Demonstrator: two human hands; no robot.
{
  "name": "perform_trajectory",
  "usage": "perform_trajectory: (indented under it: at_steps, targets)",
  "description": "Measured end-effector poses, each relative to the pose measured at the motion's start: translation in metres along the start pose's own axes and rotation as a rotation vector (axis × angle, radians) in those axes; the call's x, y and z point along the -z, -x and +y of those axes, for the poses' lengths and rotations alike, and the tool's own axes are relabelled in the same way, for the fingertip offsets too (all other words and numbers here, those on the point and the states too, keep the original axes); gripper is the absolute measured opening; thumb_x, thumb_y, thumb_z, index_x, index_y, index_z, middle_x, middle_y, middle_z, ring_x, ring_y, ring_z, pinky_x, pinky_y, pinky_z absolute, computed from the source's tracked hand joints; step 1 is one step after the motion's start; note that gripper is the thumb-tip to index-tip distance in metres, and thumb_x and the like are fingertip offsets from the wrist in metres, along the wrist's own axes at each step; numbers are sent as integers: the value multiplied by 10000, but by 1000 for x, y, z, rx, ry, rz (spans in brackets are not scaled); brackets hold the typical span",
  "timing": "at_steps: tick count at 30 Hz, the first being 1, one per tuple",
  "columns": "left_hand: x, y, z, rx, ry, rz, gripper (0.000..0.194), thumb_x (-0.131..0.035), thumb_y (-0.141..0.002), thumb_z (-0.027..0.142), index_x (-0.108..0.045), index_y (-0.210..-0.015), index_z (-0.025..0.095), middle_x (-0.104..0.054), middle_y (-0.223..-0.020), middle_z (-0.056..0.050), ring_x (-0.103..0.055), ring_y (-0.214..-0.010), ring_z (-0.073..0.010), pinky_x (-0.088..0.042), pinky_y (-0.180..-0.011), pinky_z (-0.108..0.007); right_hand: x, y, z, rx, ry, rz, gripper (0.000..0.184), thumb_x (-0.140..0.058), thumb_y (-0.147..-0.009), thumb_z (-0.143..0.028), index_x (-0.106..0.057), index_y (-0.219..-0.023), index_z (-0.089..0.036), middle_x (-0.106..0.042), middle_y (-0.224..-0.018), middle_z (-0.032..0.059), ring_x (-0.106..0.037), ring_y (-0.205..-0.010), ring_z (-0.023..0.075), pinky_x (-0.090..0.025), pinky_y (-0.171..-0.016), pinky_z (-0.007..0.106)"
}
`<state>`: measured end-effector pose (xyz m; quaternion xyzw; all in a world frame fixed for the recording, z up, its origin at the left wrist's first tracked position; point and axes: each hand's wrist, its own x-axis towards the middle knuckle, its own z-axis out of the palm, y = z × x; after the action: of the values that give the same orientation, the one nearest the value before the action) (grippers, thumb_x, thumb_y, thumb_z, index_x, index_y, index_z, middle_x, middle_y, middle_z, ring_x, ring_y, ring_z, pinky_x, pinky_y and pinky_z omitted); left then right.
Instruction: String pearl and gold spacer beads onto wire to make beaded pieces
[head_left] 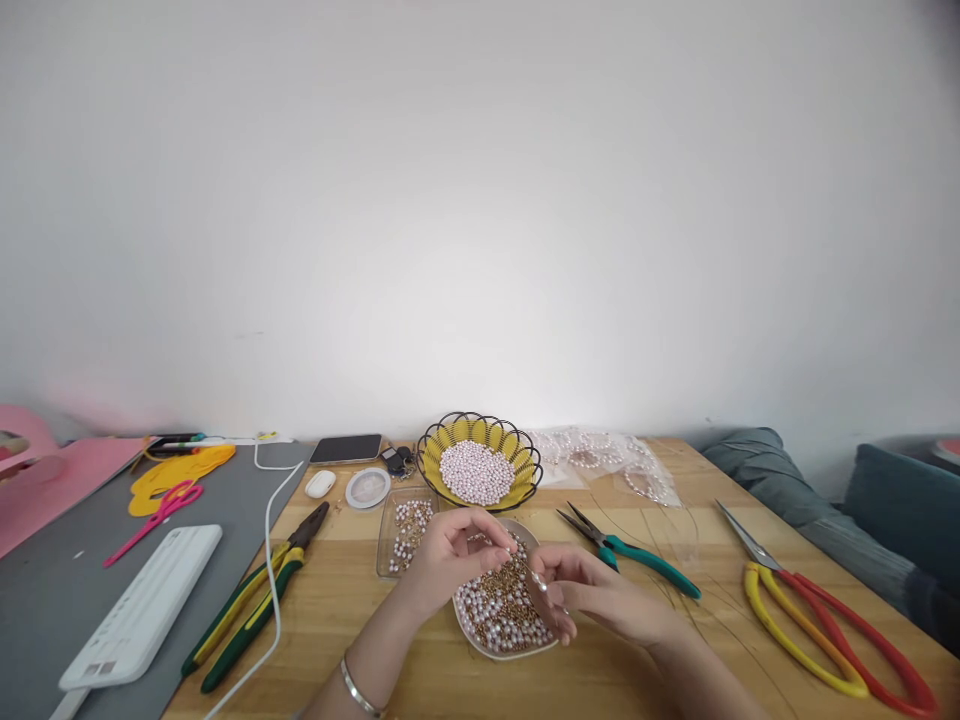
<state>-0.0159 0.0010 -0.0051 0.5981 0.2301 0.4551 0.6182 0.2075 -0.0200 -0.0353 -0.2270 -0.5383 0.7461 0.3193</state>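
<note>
My left hand (459,556), a silver bangle on its wrist, is closed in a pinch with a small pearl bead (512,547) at its fingertips. To the right, my right hand (581,590) is closed on a short string of pearl beads (540,582); much of the string is hidden by the fingers. Both hands are above a white dish (504,656) that holds mixed pearl and gold beads (499,610). Behind my left hand is a clear square tray (386,540) with more pearl and gold beads.
A yellow wire basket (429,462) of pearl beads stands behind the dish. Teal-handled pliers (645,562) and large scissors (810,630) lie right. At left are green-yellow pliers (259,600), a white cable (271,560), a power bank (142,605), a phone (346,449) and a spool (368,488).
</note>
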Motion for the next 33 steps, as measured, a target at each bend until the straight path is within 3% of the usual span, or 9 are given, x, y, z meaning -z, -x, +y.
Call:
perform_trajectory:
  at_steps: [10,17,22,33]
  targets:
    - [-3,1,4,45,-20,11,212,-845,-797,354,-770,-839,160,-807,-866,-84,-685,-728,-151,-518,-668,-228,-2,0,-2,-7,10,-2,250,-763,-871,-363,-625,-822,-161,-633,-620,-33,-513,-508,85,-326,-510,219]
    - [-4,0,5,76,-35,36,263,-867,-759,402,-784,-813,158,-808,-836,-91,-736,-783,-206,-571,-742,-296,-2,-1,-3,-3,16,-23,271,-766,-868,-376,-611,-828,-158,-646,-618,-30,-517,-503,76,-316,-498,211]
    - [-3,2,3,93,-7,22,220,-865,-775,362,-781,-831,166,-803,-833,-64,-728,-780,-172,-558,-738,-254,-4,-1,-3,-17,41,-16,295,-765,-870,-405,-604,-835,-160,-643,-625,-30,-520,-505,75,-319,-506,212]
    - [-2,0,2,66,14,17,204,-855,-797,329,-765,-830,148,-815,-892,-91,-706,-791,-163,-530,-724,-244,-3,-1,-3,7,41,37,305,-777,-867,-416,-617,-829,-159,-601,-613,-42,-514,-517,88,-391,-556,231]
